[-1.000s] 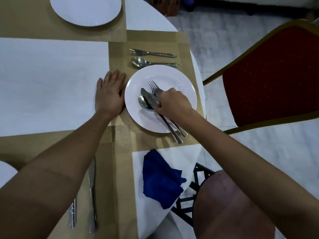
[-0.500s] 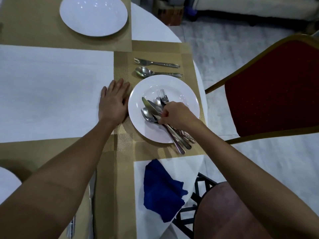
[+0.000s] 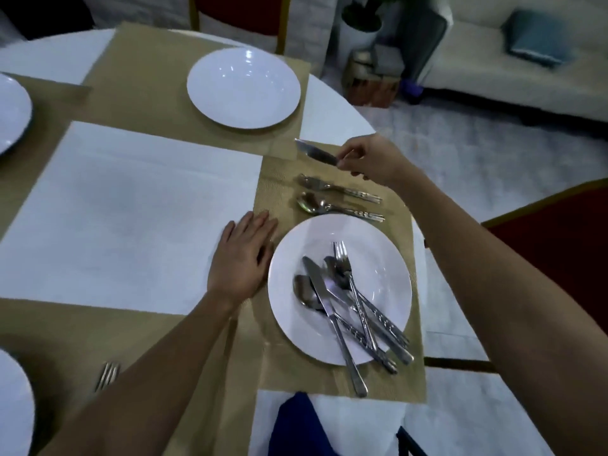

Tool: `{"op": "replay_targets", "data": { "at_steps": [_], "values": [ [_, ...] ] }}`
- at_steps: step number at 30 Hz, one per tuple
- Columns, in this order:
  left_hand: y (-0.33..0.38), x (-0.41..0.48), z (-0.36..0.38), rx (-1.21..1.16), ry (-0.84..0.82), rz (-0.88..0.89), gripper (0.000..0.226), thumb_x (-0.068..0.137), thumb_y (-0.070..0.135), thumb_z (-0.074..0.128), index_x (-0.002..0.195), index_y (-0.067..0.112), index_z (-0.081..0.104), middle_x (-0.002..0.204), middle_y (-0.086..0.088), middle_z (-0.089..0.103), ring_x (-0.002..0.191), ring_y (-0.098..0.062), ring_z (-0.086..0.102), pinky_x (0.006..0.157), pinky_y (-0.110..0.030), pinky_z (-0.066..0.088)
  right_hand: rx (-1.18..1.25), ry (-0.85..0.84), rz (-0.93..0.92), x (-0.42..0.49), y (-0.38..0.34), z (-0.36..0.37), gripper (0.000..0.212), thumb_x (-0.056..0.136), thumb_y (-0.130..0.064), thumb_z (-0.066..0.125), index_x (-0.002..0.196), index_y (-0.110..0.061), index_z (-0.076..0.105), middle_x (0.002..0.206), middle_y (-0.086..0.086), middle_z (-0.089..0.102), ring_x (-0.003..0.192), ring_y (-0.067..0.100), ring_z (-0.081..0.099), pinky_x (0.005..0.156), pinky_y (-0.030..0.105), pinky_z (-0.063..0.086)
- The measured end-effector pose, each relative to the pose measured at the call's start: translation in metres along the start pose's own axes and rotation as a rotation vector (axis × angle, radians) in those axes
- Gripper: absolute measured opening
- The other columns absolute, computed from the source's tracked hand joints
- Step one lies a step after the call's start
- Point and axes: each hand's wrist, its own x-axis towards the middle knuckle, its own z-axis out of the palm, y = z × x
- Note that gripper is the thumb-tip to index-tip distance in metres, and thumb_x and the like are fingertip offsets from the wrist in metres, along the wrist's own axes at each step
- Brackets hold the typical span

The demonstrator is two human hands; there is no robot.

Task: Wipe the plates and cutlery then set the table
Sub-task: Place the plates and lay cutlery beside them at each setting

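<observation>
My right hand [image 3: 368, 161] pinches a knife [image 3: 314, 154] by its handle and holds it above the far end of the gold placemat [image 3: 273, 192], blade pointing left. Just nearer on the mat lie a fork [image 3: 339, 188] and a spoon [image 3: 335, 208]. A white plate [image 3: 381, 268] sits on the same mat with several pieces of cutlery [image 3: 345, 301] piled on it. My left hand [image 3: 243, 258] rests flat on the table beside the plate's left rim. A blue cloth [image 3: 296, 426] lies at the near table edge.
Another white plate [image 3: 243, 87] sits on the far placemat, and parts of two more plates show at the left edge [image 3: 10, 116] and bottom left [image 3: 13, 406]. A fork [image 3: 107, 375] lies near my left forearm. Red chairs stand at the right [image 3: 559, 258] and beyond the table [image 3: 240, 14].
My right hand has lifted a knife off the plate and carried it away from me, past the laid fork and spoon. The view has tilted up. My left hand stays put.
</observation>
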Motion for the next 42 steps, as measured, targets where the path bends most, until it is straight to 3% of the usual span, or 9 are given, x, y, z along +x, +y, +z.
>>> {"op": "replay_targets", "data": {
  "at_steps": [8, 15, 23, 28, 32, 35, 38, 40, 42],
  "values": [
    [0.000, 0.005, 0.001, -0.003, 0.018, -0.026, 0.045, 0.097, 0.031, 0.037, 0.141, 0.026, 0.045, 0.149, 0.007, 0.039, 0.142, -0.015, 0.028, 0.117, -0.032, 0.014, -0.040, -0.054, 0.002, 0.061, 0.041, 0.038, 0.018, 0.081, -0.017, 0.074, 0.100, -0.018, 0.074, 0.095, -0.003, 0.069, 0.094, 0.011, 0.059, 0.081, 0.019, 0.038],
    [0.001, 0.006, 0.000, -0.011, 0.027, -0.027, 0.044, 0.097, 0.030, 0.038, 0.140, 0.026, 0.046, 0.149, 0.007, 0.040, 0.142, -0.015, 0.028, 0.117, -0.033, 0.014, 0.086, 0.078, -0.048, 0.055, 0.052, 0.048, 0.022, 0.082, -0.016, 0.073, 0.105, -0.016, 0.075, 0.094, -0.012, 0.063, 0.093, 0.003, 0.056, 0.074, -0.002, 0.032],
    [0.002, 0.004, -0.001, -0.036, 0.026, -0.030, 0.044, 0.096, 0.030, 0.037, 0.140, 0.026, 0.046, 0.150, 0.008, 0.039, 0.143, -0.013, 0.025, 0.118, -0.033, 0.013, 0.031, 0.169, -0.090, 0.051, 0.063, 0.058, 0.029, 0.083, -0.020, 0.072, 0.111, -0.015, 0.072, 0.096, -0.004, 0.055, 0.089, 0.006, 0.050, 0.076, -0.004, 0.029],
    [0.000, 0.005, 0.000, -0.068, 0.022, -0.026, 0.047, 0.096, 0.034, 0.033, 0.139, 0.024, 0.047, 0.149, 0.005, 0.041, 0.142, -0.016, 0.028, 0.117, -0.035, 0.014, -0.015, 0.092, -0.082, 0.046, 0.048, 0.046, 0.028, 0.089, -0.020, 0.066, 0.116, -0.014, 0.070, 0.090, -0.016, 0.056, 0.099, 0.005, 0.052, 0.079, 0.001, 0.031],
    [0.000, 0.010, -0.014, -0.121, -0.093, -0.023, 0.046, 0.096, 0.035, 0.037, 0.138, 0.023, 0.048, 0.149, 0.001, 0.041, 0.140, -0.024, 0.032, 0.115, -0.043, 0.024, 0.022, 0.136, -0.055, 0.011, 0.028, 0.040, 0.026, 0.093, -0.021, 0.061, 0.116, -0.016, 0.070, 0.118, -0.001, 0.066, 0.112, 0.012, 0.057, 0.087, 0.014, 0.038],
    [0.013, 0.018, -0.049, -0.299, -0.205, -0.196, 0.038, 0.098, 0.029, 0.048, 0.135, 0.021, 0.053, 0.141, -0.001, 0.051, 0.128, -0.022, 0.048, 0.107, -0.034, 0.037, 0.022, 0.225, -0.070, -0.038, 0.011, 0.040, 0.022, 0.093, -0.017, 0.059, 0.111, -0.018, 0.072, 0.113, -0.001, 0.069, 0.100, 0.008, 0.059, 0.076, 0.010, 0.036],
    [0.046, 0.003, -0.075, -0.360, 0.018, -0.264, 0.030, 0.096, 0.024, 0.050, 0.122, 0.019, 0.062, 0.121, -0.002, 0.066, 0.109, -0.021, 0.061, 0.094, -0.031, 0.047, 0.114, 0.373, -0.014, -0.096, 0.006, 0.044, 0.021, 0.092, -0.013, 0.059, 0.106, -0.014, 0.074, 0.102, 0.001, 0.073, 0.085, 0.007, 0.061, 0.069, 0.009, 0.036],
    [0.072, -0.020, -0.076, -0.390, 0.067, -0.201, 0.025, 0.095, 0.022, 0.051, 0.117, 0.021, 0.064, 0.109, -0.001, 0.070, 0.096, -0.018, 0.064, 0.085, -0.030, 0.051, 0.067, 0.292, 0.067, -0.129, 0.015, 0.054, 0.020, 0.092, -0.014, 0.057, 0.104, -0.014, 0.074, 0.103, 0.002, 0.073, 0.086, 0.010, 0.063, 0.071, 0.013, 0.039],
    [0.098, -0.047, -0.065, -0.366, -0.082, -0.092, 0.025, 0.095, 0.021, 0.052, 0.117, 0.024, 0.062, 0.102, -0.003, 0.070, 0.086, -0.017, 0.063, 0.076, -0.029, 0.052, -0.013, 0.174, 0.118, -0.157, 0.026, 0.065, 0.020, 0.092, -0.016, 0.056, 0.101, -0.014, 0.074, 0.102, 0.003, 0.073, 0.091, 0.017, 0.065, 0.076, 0.021, 0.045]
  ]
}}
